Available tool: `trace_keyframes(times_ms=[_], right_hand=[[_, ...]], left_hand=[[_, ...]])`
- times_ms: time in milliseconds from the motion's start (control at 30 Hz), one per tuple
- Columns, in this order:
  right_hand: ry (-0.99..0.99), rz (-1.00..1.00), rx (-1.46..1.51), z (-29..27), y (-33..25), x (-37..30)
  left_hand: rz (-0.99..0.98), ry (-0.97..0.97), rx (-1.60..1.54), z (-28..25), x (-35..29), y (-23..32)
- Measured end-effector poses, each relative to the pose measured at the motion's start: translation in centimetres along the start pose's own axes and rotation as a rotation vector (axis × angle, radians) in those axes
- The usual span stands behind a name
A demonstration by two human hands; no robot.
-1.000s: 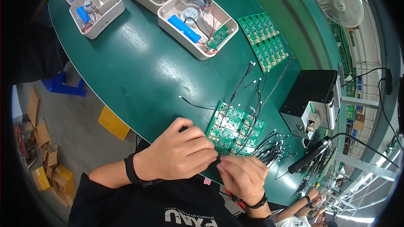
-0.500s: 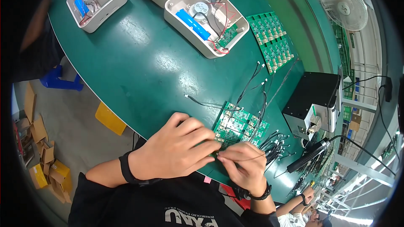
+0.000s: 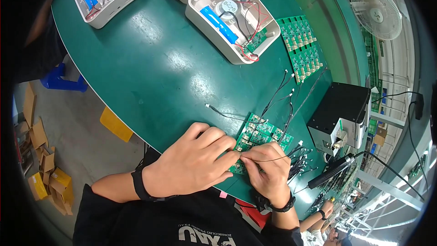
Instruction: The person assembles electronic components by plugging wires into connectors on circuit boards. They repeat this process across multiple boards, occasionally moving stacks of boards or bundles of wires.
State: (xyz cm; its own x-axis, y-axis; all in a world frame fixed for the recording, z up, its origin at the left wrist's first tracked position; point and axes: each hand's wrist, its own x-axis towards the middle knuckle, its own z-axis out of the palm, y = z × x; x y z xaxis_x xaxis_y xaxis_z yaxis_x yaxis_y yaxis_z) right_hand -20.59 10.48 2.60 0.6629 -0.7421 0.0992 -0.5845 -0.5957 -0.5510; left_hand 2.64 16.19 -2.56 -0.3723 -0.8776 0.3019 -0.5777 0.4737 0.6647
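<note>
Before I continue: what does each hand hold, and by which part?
Right hand: a thin dark wire, pinched apparently near one end. Left hand: cannot be told; its grasp is hidden.

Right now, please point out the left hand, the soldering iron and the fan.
Left hand (image 3: 189, 164): head view, back of hand.
Soldering iron (image 3: 331, 171): head view, black handle.
Fan (image 3: 376, 15): head view, hub.

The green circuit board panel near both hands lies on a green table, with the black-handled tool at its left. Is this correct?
No: in the head view, the black-handled tool is right of the circuit board panel. The panel does lie on the green table, near the left hand and right hand.
</note>
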Motion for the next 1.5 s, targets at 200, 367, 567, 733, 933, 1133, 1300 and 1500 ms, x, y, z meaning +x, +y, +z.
trace_keyframes(times_ms=[200,367,567,733,933,1133,1300,1500], right_hand=[[-0.049,0.017,-0.073,-0.4,-0.8,0.6],[-0.126,0.167,0.045,-1.6,-0.8,2.1],[-0.337,0.376,0.031,-2.8,-1.0,4.1],[-0.299,0.296,-0.022,-2.6,-0.6,3.6],[-0.102,0.265,0.119,-2.3,-0.4,1.3],[0.021,0.157,0.264,-3.3,-3.0,0.5],[-0.107,0.273,0.647,-2.4,-3.6,-0.2],[-0.210,0.124,0.609,-1.2,-2.1,-1.6]], left_hand=[[-0.010,-0.004,-0.013,-0.1,0.1,0.0],[-0.021,-0.005,-0.020,-0.4,0.1,0.1],[-0.114,0.093,-0.127,-1.8,1.2,-0.1],[-0.252,0.216,0.079,-3.6,3.0,-2.1],[-0.231,0.168,0.237,-5.7,2.1,-3.2],[-0.198,0.421,0.322,-8.0,-0.7,-4.1],[-0.006,0.360,0.276,-6.7,0.5,-1.9],[0.101,0.294,0.262,-5.7,1.8,-1.7]])
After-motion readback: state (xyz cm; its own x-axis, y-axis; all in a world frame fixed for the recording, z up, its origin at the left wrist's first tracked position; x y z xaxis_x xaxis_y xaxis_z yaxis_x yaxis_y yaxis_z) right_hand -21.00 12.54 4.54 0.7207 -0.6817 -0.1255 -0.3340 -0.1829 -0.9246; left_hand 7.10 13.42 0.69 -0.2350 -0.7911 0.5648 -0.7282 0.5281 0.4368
